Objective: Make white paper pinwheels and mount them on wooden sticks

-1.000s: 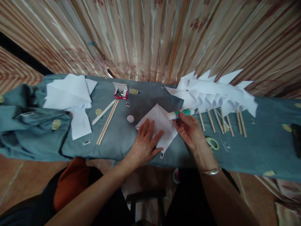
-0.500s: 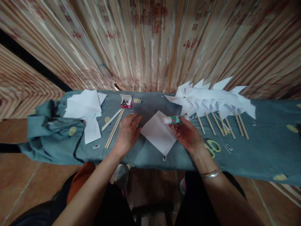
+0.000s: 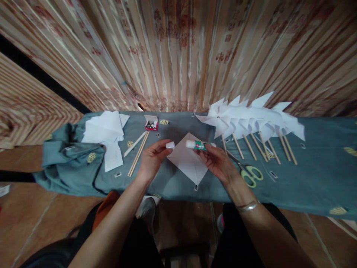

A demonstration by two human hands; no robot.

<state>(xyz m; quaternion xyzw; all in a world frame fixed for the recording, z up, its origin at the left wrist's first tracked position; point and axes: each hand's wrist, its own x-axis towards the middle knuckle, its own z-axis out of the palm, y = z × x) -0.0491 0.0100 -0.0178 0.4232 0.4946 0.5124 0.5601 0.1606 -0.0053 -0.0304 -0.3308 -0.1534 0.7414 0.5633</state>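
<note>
My right hand grips a white and green glue stick, held level above a white square of paper that lies like a diamond on the blue-grey cloth. My left hand pinches the small white cap of the glue stick, a little to the left of the stick's open end. Both hands hover over the paper's upper corner.
A row of white paper pinwheels on wooden sticks lies to the right, with green-handled scissors below them. To the left are two bare sticks, a white rod, a small red box of pins and a heap of paper sheets. A striped curtain hangs behind.
My left hand left the paper, picked the white cap off the cloth and brought it up beside the glue stick. The right hand moved the stick slightly left. The view shifted downward.
</note>
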